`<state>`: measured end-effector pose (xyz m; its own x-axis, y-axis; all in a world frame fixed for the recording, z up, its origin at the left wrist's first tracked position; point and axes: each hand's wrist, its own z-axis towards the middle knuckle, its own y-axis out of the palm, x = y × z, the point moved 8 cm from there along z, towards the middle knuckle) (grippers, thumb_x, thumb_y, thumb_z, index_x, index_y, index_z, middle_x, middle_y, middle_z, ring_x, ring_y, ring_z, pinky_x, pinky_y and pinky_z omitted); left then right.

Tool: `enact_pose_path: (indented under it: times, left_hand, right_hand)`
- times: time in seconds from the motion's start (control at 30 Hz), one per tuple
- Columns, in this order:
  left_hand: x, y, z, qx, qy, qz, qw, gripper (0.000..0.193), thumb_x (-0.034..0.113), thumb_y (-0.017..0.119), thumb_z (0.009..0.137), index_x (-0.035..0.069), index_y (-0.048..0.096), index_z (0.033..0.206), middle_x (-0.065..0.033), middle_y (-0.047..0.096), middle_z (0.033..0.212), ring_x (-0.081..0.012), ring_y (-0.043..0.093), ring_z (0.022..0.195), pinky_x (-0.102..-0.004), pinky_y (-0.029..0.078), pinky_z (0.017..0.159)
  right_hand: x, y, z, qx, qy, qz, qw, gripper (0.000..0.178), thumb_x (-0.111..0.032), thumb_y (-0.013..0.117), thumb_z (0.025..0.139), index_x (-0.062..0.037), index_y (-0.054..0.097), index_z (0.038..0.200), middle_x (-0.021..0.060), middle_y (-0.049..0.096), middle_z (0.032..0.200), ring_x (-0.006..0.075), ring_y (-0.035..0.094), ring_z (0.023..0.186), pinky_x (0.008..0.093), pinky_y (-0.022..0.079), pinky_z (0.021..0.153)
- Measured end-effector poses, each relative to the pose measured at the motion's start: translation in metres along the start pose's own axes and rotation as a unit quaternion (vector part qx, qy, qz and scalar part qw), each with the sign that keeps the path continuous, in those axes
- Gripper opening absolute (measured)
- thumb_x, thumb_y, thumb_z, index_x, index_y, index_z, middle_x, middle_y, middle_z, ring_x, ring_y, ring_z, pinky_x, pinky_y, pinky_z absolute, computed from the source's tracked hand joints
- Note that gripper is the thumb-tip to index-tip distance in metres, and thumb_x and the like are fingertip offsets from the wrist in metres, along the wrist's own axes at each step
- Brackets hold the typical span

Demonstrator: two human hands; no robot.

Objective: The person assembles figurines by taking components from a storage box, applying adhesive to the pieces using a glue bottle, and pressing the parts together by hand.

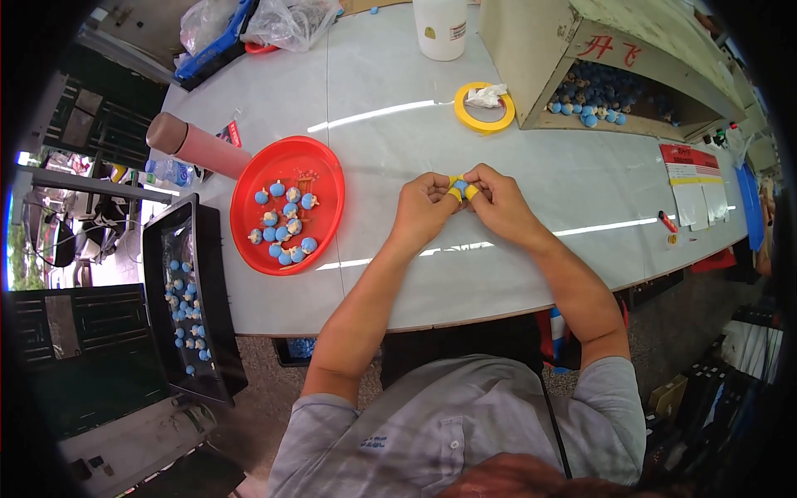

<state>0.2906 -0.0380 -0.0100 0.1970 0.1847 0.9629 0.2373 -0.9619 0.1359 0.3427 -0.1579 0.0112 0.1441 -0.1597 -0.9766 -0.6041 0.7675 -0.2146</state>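
Observation:
My left hand [422, 209] and my right hand [503, 206] meet over the table in front of me. Yellow tape wraps some of the fingertips and thumbs. Pinched between both hands is a small blue piece [462, 187], mostly covered by the fingers, so its full shape is hidden. To the left of my hands lies a round red plate [335, 174]. Several small blue-and-cream figurine heads [291, 226] are scattered in it, apart from my hands.
Left of the plate lies a pink thermos [203, 151]; a black tray [217, 290] with more blue pieces stands beyond the table edge. Ahead are a yellow tape roll [462, 116], a white bottle [440, 29] and a box [531, 75] of blue pieces. A red marker [667, 222] lies right.

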Motion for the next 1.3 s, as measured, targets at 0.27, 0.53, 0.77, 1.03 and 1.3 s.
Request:
enact_pose_path:
  times: [0.27, 0.53, 0.77, 1.03, 1.3]
  left_hand:
    - [0.000, 0.000, 0.001, -0.018, -0.003, -0.023, 1.000, 0.017, 0.001, 0.057, 0.090, -0.009, 0.057, 0.104, -0.0142, 0.065, 0.096, -0.0177, 0.068, 0.086, -0.0250, 0.056, 0.076]
    - [0.000, -0.003, 0.001, -0.033, -0.007, -0.046, 0.998, 0.019, -0.001, 0.057, 0.089, -0.009, 0.057, 0.106, -0.0146, 0.065, 0.099, -0.0192, 0.069, 0.087, -0.0258, 0.057, 0.078]
    - [-0.004, -0.002, 0.003, -0.044, -0.008, -0.021, 0.999, 0.017, -0.004, 0.059, 0.089, -0.009, 0.058, 0.105, -0.0140, 0.065, 0.100, -0.0195, 0.068, 0.088, -0.0262, 0.058, 0.079]
    - [-0.004, -0.003, 0.003, -0.029, -0.006, -0.028, 0.999, 0.018, -0.008, 0.058, 0.082, -0.012, 0.057, 0.100, -0.0146, 0.066, 0.094, -0.0169, 0.068, 0.085, -0.0252, 0.057, 0.075]
    - [-0.003, -0.002, 0.002, -0.022, -0.009, -0.026, 0.999, 0.017, -0.007, 0.059, 0.082, -0.011, 0.057, 0.098, -0.0143, 0.066, 0.093, -0.0162, 0.067, 0.083, -0.0251, 0.057, 0.074]
  right_hand:
    - [0.008, 0.000, 0.001, -0.044, 0.090, 0.088, 0.991, 0.012, -0.006, 0.052, 0.094, 0.0015, 0.055, 0.103, 0.0037, 0.060, 0.081, 0.0067, 0.055, 0.067, 0.0220, 0.045, 0.052]
    - [0.007, 0.000, 0.003, -0.075, 0.091, 0.102, 0.988, 0.011, -0.006, 0.052, 0.094, -0.0003, 0.054, 0.103, 0.0031, 0.058, 0.080, 0.0058, 0.054, 0.067, 0.0209, 0.043, 0.049]
    - [0.011, 0.001, 0.001, -0.089, 0.090, 0.092, 0.988, 0.009, -0.003, 0.049, 0.093, -0.0020, 0.052, 0.102, 0.0026, 0.056, 0.080, 0.0057, 0.053, 0.067, 0.0211, 0.041, 0.051]
    - [0.010, 0.002, -0.002, -0.081, 0.086, 0.065, 0.991, 0.010, -0.001, 0.048, 0.093, -0.0017, 0.052, 0.102, 0.0032, 0.057, 0.086, 0.0067, 0.054, 0.069, 0.0219, 0.042, 0.053]
    - [0.010, 0.002, -0.002, -0.069, 0.083, 0.060, 0.992, 0.005, -0.005, 0.052, 0.095, -0.0055, 0.052, 0.099, 0.0004, 0.056, 0.082, 0.0042, 0.053, 0.068, 0.0192, 0.041, 0.051]
